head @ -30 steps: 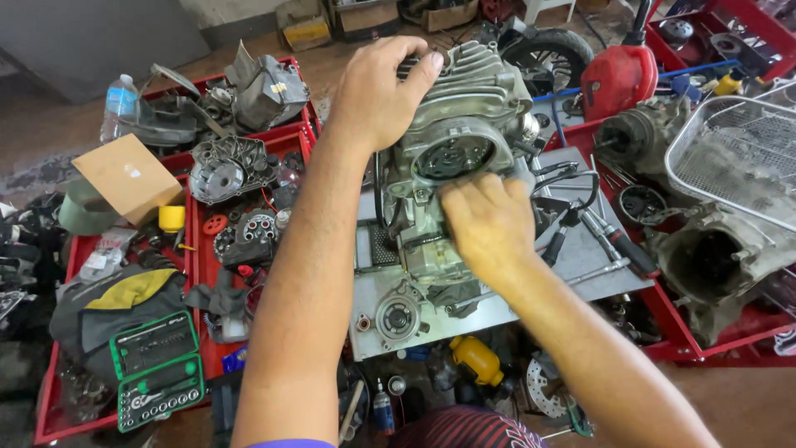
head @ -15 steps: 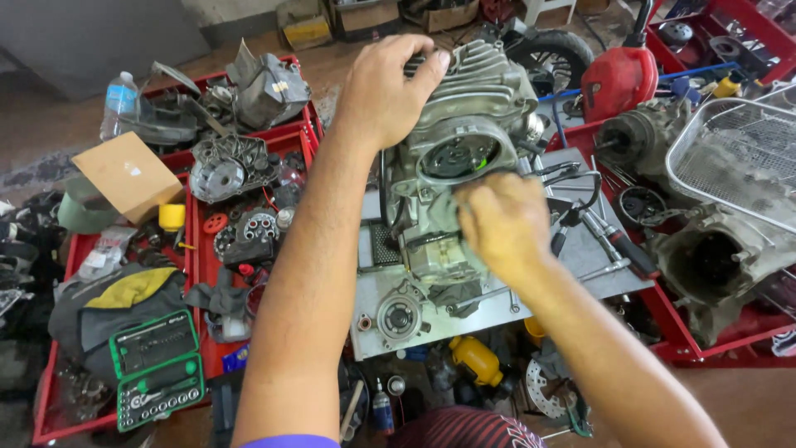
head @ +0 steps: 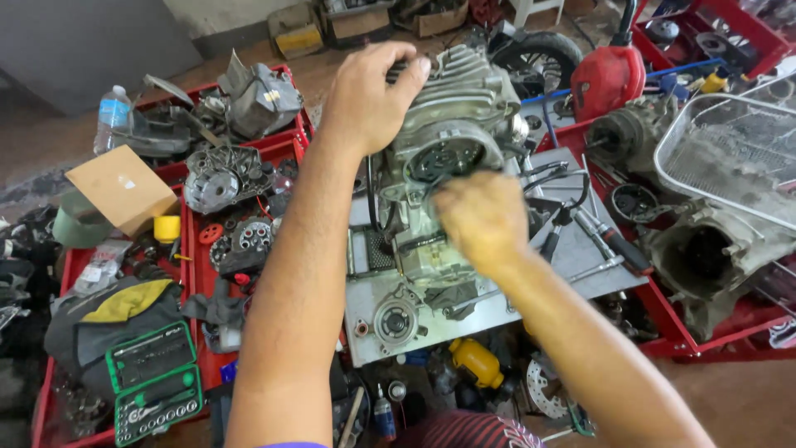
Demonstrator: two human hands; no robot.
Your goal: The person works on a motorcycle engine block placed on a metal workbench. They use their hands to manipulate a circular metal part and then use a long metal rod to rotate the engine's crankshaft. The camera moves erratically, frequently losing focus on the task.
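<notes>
A grey motorcycle engine point(head: 452, 141) with a finned cylinder stands on a metal tray point(head: 580, 257) in the middle of the head view. My left hand point(head: 369, 95) grips the top left of the finned cylinder head. My right hand point(head: 481, 220), blurred by motion, is closed against the front of the engine just below the round side opening point(head: 444, 158). What its fingers hold is hidden. Loose hand tools point(head: 609, 241) lie on the tray right of the engine.
Red trays point(head: 186, 257) at left hold engine covers, gears and a green socket set point(head: 153, 382). A cardboard box point(head: 120, 187) and a water bottle point(head: 112, 116) sit far left. At right are a wire basket point(head: 730, 149), another engine case point(head: 713, 257) and a red fuel tank point(head: 609, 79).
My right hand has moved up the front of the engine, from its lower middle toward the round opening. My left hand has stayed on the cylinder head.
</notes>
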